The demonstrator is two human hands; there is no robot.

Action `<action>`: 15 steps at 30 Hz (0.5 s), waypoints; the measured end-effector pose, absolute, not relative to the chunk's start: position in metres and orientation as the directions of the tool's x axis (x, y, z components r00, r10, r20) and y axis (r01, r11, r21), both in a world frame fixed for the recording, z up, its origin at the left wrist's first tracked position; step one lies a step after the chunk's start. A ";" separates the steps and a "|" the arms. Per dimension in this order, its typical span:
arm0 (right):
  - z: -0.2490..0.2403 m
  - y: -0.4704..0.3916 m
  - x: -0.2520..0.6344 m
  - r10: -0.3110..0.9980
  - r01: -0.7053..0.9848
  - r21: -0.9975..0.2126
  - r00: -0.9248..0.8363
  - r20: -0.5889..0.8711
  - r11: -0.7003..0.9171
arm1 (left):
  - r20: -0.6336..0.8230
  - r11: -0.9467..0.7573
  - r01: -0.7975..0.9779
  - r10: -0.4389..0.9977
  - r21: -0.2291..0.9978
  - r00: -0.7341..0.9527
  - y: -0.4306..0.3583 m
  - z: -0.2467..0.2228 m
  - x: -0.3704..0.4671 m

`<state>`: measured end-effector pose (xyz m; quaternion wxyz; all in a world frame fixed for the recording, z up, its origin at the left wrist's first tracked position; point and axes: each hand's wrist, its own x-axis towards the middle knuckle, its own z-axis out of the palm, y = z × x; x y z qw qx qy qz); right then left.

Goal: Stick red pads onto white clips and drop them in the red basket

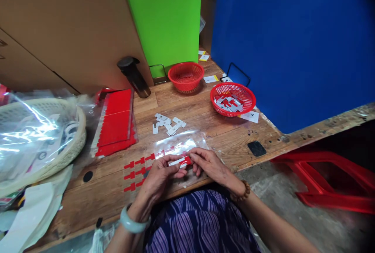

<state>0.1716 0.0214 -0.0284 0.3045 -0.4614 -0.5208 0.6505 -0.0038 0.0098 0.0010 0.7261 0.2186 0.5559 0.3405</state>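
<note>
My left hand pinches a small flat white piece just above the table's front edge. On the right end of that piece is a red sticker, and the fingers of my right hand are closed at this end. Beneath and left of my hands lies a clear sheet with rows of red T-shaped stickers, partly covered by my left hand. Farther back, several loose grey-white flat pieces with slots and holes lie in a heap.
A red basket at the right contains white pieces with red parts. Another red basket stands behind. Red sheets, a dark bottle and a plastic-covered cream basket are leftward. Blue and green panels border the table.
</note>
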 end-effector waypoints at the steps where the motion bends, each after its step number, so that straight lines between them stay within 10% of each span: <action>1: -0.028 0.021 0.171 0.864 0.060 -0.958 -0.420 -0.280 -0.281 | -0.657 0.673 -0.253 0.738 0.695 0.156 0.010 0.002 -0.004; 15: -0.026 0.021 0.158 0.829 0.028 -0.913 -0.409 -0.383 -0.408 | -0.618 0.646 -0.191 0.763 0.740 0.188 0.006 0.002 -0.006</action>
